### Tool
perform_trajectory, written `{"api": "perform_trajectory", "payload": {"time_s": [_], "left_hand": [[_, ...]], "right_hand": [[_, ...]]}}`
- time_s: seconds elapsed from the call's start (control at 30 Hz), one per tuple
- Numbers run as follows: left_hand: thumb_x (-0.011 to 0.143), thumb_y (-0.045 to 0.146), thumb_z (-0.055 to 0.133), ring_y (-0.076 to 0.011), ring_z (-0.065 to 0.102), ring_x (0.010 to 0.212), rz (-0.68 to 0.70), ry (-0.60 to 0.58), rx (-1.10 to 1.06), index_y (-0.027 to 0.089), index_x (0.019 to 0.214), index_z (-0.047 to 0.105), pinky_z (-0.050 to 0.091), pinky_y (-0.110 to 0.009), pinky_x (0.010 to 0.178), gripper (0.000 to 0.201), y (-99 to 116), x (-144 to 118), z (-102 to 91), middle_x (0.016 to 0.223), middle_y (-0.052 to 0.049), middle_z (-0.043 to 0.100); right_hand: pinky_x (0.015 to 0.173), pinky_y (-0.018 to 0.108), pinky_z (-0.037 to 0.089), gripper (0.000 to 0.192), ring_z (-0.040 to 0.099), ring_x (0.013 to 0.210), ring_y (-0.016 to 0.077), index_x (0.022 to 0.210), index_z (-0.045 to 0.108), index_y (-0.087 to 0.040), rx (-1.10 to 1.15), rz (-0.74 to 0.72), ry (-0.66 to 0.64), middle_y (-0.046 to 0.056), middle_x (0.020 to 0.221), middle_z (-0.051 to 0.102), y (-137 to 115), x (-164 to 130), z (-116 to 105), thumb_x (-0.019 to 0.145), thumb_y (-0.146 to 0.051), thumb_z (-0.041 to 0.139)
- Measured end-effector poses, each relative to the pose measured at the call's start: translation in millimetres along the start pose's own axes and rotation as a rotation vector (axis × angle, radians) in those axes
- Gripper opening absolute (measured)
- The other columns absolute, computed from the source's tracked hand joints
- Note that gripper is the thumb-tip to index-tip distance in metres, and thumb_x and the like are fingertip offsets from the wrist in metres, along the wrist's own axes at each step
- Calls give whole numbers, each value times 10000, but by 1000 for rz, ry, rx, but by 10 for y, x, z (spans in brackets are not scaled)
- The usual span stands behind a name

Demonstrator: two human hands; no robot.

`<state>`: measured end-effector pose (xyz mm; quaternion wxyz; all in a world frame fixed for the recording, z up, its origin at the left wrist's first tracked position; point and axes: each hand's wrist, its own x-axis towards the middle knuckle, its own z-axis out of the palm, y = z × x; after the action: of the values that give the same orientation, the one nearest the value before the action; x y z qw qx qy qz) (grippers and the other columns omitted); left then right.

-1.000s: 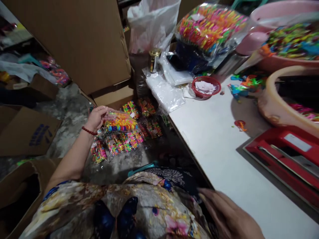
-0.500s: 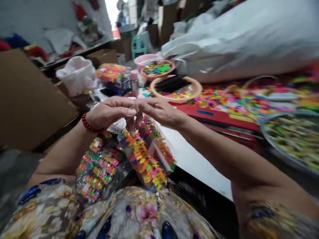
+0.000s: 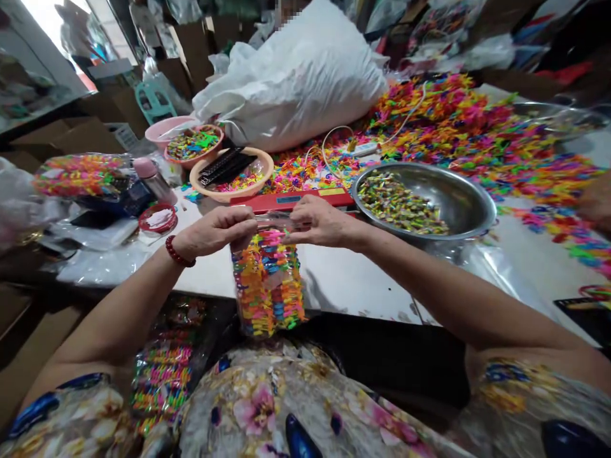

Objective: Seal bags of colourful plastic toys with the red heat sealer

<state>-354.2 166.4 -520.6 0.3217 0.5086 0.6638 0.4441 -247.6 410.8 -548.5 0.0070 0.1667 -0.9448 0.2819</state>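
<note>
A clear plastic bag (image 3: pixel 272 286) filled with rows of small bright plastic pieces hangs upright in front of me at the table's near edge. My left hand (image 3: pixel 217 230), with a red bead bracelet (image 3: pixel 179 252) at the wrist, pinches the bag's top edge on the left. On the right, the fingers of my right hand (image 3: pixel 322 222) are closed on the same top edge. Between the two hands the bag's mouth is stretched straight. Just behind my hands lies a red heat-sealer-like bar (image 3: pixel 291 200).
A steel bowl (image 3: pixel 424 197) of small pieces stands right of centre. Behind are an orange basin (image 3: pixel 265 166), a large white sack (image 3: pixel 296 89) and a heap of colourful pieces (image 3: pixel 443 133). A pink-capped bottle (image 3: pixel 155 181) stands left. Another person's hand (image 3: pixel 596 200) is at the far right.
My view has swung to the right. My hands, close together before over the tilted bag, are now spread apart along its top edge, and the bag hangs straighter.
</note>
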Motion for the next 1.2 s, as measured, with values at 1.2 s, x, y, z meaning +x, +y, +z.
{"api": "perform_trajectory", "payload": {"time_s": [1.2], "left_hand": [[668, 271, 746, -187, 515, 550, -543, -176, 660, 188, 519, 599, 346, -320, 618, 225, -544, 142, 140, 503, -33, 558]], "right_hand": [[620, 235, 371, 304, 473, 644, 124, 737, 503, -183, 16, -3, 219, 20, 732, 533, -270, -726, 173, 991, -340, 561]]}}
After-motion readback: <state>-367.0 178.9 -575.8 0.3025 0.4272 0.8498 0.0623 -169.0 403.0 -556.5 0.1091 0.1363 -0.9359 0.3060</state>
